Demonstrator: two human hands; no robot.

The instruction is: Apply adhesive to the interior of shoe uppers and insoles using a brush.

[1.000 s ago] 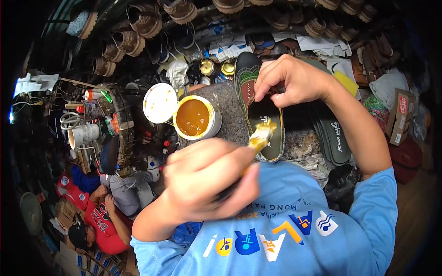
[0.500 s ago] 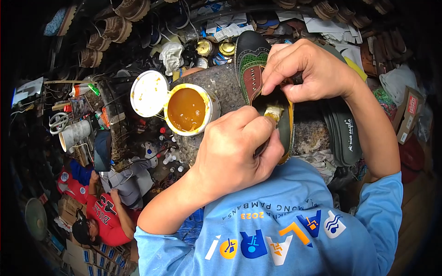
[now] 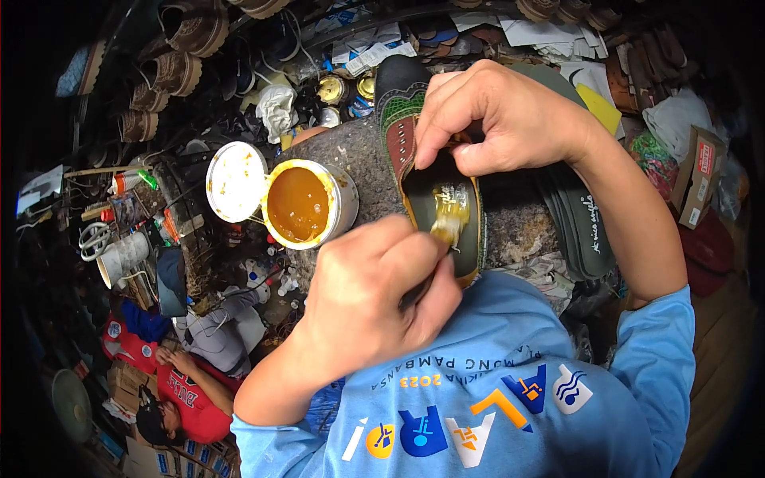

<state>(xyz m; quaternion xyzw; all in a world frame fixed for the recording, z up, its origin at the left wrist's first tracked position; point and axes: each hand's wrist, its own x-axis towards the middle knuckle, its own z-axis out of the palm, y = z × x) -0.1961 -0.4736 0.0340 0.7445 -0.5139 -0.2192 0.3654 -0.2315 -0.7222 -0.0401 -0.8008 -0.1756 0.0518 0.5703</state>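
Observation:
A shoe (image 3: 404,142) in black, green and maroon lies toe away on the grey work surface, its inside showing a dark grey-green insole (image 3: 467,256). Pinched in my left hand (image 3: 378,295) is a brush (image 3: 454,226), its pale bristles wet with yellowish glue and laid on the insole. A glossy smear runs over the heel lettering ahead of the bristles. My right hand (image 3: 506,119) has its fingers closed on the shoe's upper at the opening, pulling it aside. To the left stands an open can (image 3: 347,204) of amber glue, its white lid (image 3: 237,183) folded back.
Several dark insoles (image 3: 580,239) lie stacked right of the shoe. Small tins (image 3: 331,89) and crumpled white paper (image 3: 276,111) are beyond the can. A white mug (image 3: 123,259) stands at the left. A person in a red shirt (image 3: 191,402) sits at lower left.
My left hand has drawn the brush back toward me along the insole, uncovering wet lettering. The whole scene has shifted slightly left. My right hand keeps its hold on the shoe.

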